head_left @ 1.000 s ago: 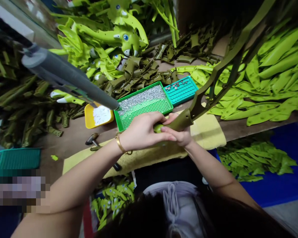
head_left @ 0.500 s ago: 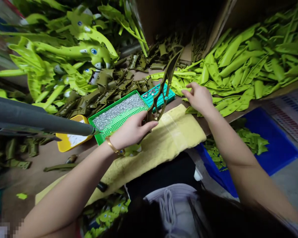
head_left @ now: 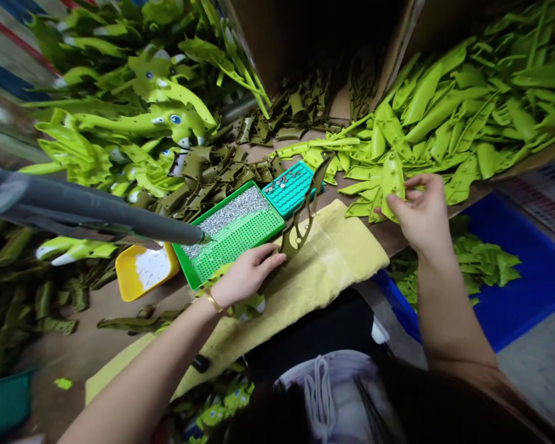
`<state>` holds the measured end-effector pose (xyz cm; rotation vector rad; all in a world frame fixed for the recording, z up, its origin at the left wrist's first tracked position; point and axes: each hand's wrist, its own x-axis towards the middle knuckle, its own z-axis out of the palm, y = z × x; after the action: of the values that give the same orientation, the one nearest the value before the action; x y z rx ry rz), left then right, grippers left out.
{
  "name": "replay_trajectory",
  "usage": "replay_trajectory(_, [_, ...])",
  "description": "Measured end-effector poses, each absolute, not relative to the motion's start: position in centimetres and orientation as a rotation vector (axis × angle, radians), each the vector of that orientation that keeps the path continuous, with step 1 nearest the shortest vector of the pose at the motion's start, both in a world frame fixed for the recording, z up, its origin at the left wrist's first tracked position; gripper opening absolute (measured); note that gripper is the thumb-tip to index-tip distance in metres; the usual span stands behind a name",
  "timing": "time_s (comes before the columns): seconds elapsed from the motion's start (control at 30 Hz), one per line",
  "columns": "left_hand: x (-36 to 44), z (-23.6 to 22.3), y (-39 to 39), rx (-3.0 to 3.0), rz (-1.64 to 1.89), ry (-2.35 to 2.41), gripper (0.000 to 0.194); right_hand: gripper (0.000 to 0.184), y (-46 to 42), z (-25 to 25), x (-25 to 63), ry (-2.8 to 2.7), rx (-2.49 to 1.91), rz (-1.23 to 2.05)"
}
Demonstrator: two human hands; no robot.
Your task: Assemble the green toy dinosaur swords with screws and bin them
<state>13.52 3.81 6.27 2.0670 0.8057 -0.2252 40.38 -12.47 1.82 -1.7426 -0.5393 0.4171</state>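
Left fingers (head_left: 266,260): lying close together and curving over the olive piece (head_left: 300,231), which is rising at a tilt from under them and appears to be held.

Right fingers (head_left: 420,183): spreading apart while the thumb is meeting the lower edge of a leaf-shaped green piece (head_left: 392,185); how firmly they are gripping is hard to tell.

Hands: the left hand (head_left: 245,275), wearing a gold bangle, is resting above a yellow towel (head_left: 337,259); the right hand (head_left: 419,209) is working at the edge of a heap of green pieces (head_left: 444,132).

Olive piece: standing over the towel, just beside a green tray (head_left: 234,243) of silver studs.

Step in hand: the right hand appears to be selecting a green piece while the left is keeping the olive piece ready.

Next move: this seems to call for freeing the green piece from the heap.

Around the hands: a teal tray (head_left: 289,188) is sitting beside the green tray, a yellow tray (head_left: 143,269) is lying to the left, a grey tube (head_left: 106,213) is reaching in from the left, and a blue bin (head_left: 531,283) is holding more green pieces.
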Motion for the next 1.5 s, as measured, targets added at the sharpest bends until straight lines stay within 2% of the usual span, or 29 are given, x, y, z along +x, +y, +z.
replay_trajectory(0.07, [14.0, 6.1, 2.8, 2.070, -0.118, 0.879, 0.041, 0.068, -12.9, 0.7, 38.2, -0.487, -1.494, 0.536])
replay_trajectory(0.13, [14.7, 6.0, 2.0, 2.036, -0.083, 0.904, 0.042, 0.071, -12.2, -0.4, 35.6, -0.447, -1.327, 0.717])
replay_trajectory(0.3, [15.8, 5.7, 1.2, 2.044, -0.013, 0.925, 0.039, 0.039, -8.6, -1.9, 30.2, -0.193, -1.101, 1.030])
replay_trajectory(0.37, [15.8, 5.5, 0.9, 2.090, 0.054, 0.940, 0.037, 0.041, -7.3, -1.8, 28.9, -0.095, -1.049, 1.069])
replay_trajectory(0.47, [15.8, 5.3, 0.5, 2.085, 0.096, 0.940, 0.051, 0.050, -6.1, -1.1, 27.7, -0.069, -0.977, 1.085])
replay_trajectory(0.6, [15.9, 5.2, 0.5, 2.102, 0.158, 0.897, 0.062, 0.043, -5.8, -0.1, 27.2, -0.143, -0.862, 1.150])
replay_trajectory(1.13, [16.5, 4.6, 1.9, 2.089, 0.152, 0.778, 0.056, 0.036, -6.7, -0.3, 28.7, -0.259, -0.872, 1.182])
replay_trajectory(1.37, [16.1, 4.4, 0.6, 2.277, 0.186, 0.898, 0.060, 0.035, -8.2, -1.0, 28.8, -0.678, -1.330, 1.035])
replay_trajectory(1.5, [16.3, 4.1, -0.5, 2.321, 0.235, 0.919, 0.061, 0.041, -8.5, -1.2, 28.1, -0.622, -1.253, 0.962])
